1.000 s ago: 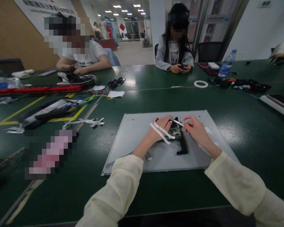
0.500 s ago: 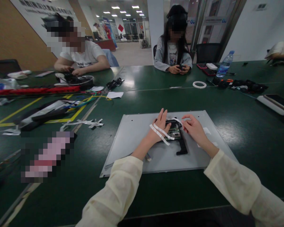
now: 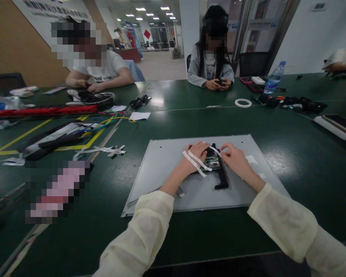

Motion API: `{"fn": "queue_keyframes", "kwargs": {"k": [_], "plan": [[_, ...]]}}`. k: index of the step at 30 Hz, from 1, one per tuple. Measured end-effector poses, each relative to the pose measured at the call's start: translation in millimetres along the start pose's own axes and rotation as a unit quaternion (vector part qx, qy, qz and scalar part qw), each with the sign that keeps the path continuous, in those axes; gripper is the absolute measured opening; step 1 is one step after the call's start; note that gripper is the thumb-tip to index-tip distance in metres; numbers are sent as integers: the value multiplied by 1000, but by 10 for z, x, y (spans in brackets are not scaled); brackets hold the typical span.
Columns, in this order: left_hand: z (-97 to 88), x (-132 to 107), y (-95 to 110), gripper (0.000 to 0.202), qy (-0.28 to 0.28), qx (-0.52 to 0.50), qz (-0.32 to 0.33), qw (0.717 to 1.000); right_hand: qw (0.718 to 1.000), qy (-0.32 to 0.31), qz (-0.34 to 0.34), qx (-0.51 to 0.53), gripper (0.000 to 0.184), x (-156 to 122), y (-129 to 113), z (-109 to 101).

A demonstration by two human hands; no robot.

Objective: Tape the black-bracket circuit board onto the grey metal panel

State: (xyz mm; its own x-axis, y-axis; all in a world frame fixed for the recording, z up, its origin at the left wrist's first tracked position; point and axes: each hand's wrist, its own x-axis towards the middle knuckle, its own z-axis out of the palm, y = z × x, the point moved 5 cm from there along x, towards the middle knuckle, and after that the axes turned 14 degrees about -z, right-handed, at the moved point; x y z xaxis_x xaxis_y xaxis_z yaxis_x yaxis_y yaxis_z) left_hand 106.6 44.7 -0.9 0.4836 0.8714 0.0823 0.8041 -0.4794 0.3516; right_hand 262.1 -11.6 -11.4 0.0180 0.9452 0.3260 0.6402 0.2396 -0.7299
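A grey metal panel [image 3: 167, 173] lies flat on the green table in front of me. Near its middle sits a small circuit board [image 3: 212, 161] with a black bracket [image 3: 222, 177] running toward me. My left hand [image 3: 193, 157] rests on the board's left side with fingers curled, and two white tape strips [image 3: 196, 162] are stuck across its back. My right hand [image 3: 233, 158] is at the board's right side, fingers bent, pinching the end of another white tape strip [image 3: 215, 150] that stretches across the board.
Loose white tape strips [image 3: 103, 149] and cables [image 3: 103, 122] lie on the table to the left. A tape roll [image 3: 243, 102], water bottle [image 3: 273, 80] and black parts [image 3: 301, 104] sit far right. Two people sit across the table, another at the far right.
My left fingers, stretched out half a second ago, have curled down onto the board. My right hand has lowered slightly with the tape strip.
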Motion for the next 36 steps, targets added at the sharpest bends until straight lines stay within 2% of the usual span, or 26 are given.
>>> {"fn": "queue_keyframes", "kwargs": {"k": [5,13,30,36], "plan": [[-34,-7,23,40,-22,15,-15,1000,996,-36,-9,-77,16,-24,-56,-13],[-57,-7,46,43,-28,37,-1,999,972,-78,-5,-223,17,-56,-197,-5],[-15,39,20,47,-34,24,5,999,926,-123,1,-358,17,-67,-261,29],[-68,18,56,48,-39,32,-5,999,916,-120,-1,-382,17,-83,-282,23]]}}
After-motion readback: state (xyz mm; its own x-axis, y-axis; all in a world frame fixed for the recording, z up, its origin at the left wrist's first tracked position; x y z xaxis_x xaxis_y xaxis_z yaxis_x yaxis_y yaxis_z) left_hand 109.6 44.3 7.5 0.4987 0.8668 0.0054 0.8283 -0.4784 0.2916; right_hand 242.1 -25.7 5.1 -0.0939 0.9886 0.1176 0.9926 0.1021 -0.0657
